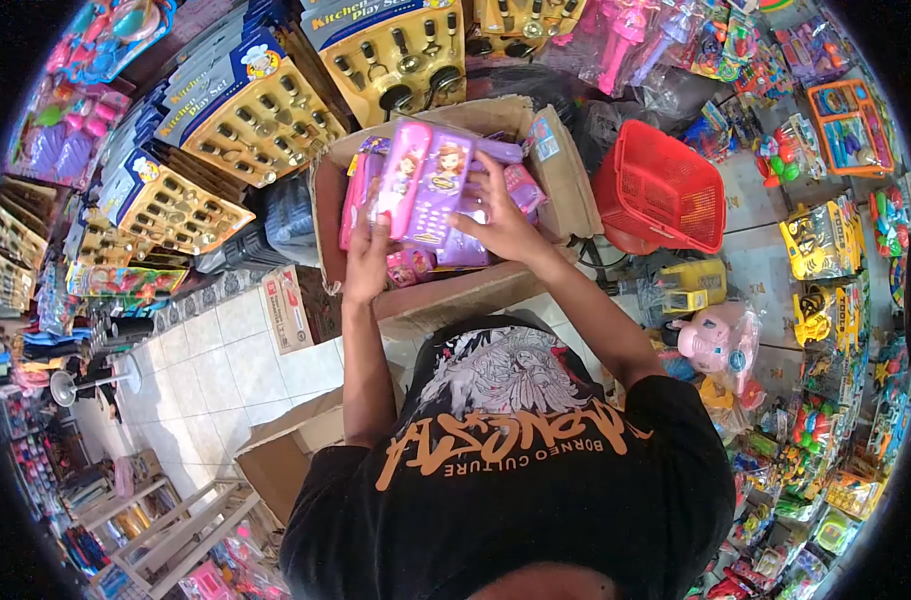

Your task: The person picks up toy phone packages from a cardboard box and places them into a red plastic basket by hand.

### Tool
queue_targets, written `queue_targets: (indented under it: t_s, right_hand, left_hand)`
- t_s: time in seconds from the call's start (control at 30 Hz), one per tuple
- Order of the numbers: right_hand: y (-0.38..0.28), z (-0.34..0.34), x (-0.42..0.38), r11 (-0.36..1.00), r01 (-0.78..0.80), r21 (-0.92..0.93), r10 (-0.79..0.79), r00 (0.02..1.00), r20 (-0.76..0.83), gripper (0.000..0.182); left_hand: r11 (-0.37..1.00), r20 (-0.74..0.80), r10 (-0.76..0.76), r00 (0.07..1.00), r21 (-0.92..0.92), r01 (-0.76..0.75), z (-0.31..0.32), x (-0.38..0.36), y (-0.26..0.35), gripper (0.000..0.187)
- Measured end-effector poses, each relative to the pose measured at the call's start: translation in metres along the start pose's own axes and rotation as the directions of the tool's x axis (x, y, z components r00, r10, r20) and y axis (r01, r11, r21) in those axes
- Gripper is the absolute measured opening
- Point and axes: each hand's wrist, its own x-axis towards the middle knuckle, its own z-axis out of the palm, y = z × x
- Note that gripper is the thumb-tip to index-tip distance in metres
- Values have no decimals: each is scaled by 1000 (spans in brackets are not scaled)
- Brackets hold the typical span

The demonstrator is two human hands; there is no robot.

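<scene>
Over an open cardboard box (pixel 455 298) I hold a pink-and-purple toy pack (pixel 422 185) with cartoon princess pictures and rows of small white marks. My left hand (pixel 368 262) grips its lower left corner, fingers partly hidden by the pack. Along the pack's right edge, my right hand (pixel 500 215) has its thumb low on the front and its fingers higher up. Beneath and around it, more pink and purple packs (pixel 523 188) lie inside the box.
Kitchen play set cards (pixel 265 115) stand in rows at the upper left. A red plastic basket (pixel 665 190) is right of the box. Hanging toys (pixel 820 240) line the right side. Another cardboard box (pixel 275 455) and a wooden rack (pixel 180 535) stand at the lower left.
</scene>
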Motion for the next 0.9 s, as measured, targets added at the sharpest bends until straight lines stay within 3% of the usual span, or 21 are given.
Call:
queue_targets:
  t_s: [0.1,0.17,0.2,0.3,0.37,0.4,0.43,0.5,0.53,0.57,0.63,0.7,0.77,0.9]
  right_hand:
    - [-1,13,14,990,-118,80,121,992,-37,88]
    - [-9,19,20,997,-71,8,71,998,1,85]
    - [-11,26,21,998,-59,-12,60,997,41,84]
    - [1,44,24,998,55,-42,-49,989,141,75]
    - [12,51,28,989,-146,35,129,949,288,66]
    - [18,55,33,961,-252,113,217,943,253,56]
    - [35,56,37,962,-252,105,217,939,266,56]
    - [63,59,42,960,-204,-193,238,956,172,51]
    - [63,60,39,900,-312,-304,369,917,150,53]
    - [69,61,35,897,-315,-311,375,914,155,53]
    - [80,65,25,672,31,-740,199,955,221,61]
    - [81,68,22,636,-10,-772,265,942,206,66]
    - [74,71,26,511,37,-859,348,905,246,63]
    - [78,66,29,532,116,-839,293,904,311,60]
  left_hand:
    - [997,60,-56,997,-58,59,-3,-5,0,49]
    - [996,113,36,993,74,-45,-17,-6,-12,49]
    - [997,62,5,998,-82,0,-18,-10,-6,47]
    - [988,-95,12,995,-150,-26,-16,-18,8,42]
    - [993,-124,26,992,-111,-40,-30,-19,-2,43]
    - [993,-167,5,986,-116,-25,-37,-21,-7,43]
    - [992,-209,-16,978,-123,-10,-41,-23,-9,43]
    - [992,-264,9,964,-120,-42,-51,-33,-6,40]
    - [994,-311,37,950,-90,-68,-62,-38,-10,38]
    - [994,-354,63,933,-60,-90,-71,-43,-13,37]
    - [996,-405,24,914,-65,-55,-80,-51,-7,35]
    - [995,-417,35,908,-70,-70,-87,-55,-7,35]
    - [993,-455,24,890,-91,-73,-88,-56,-9,35]
    - [989,-517,-18,856,-134,-61,-89,-54,-15,37]
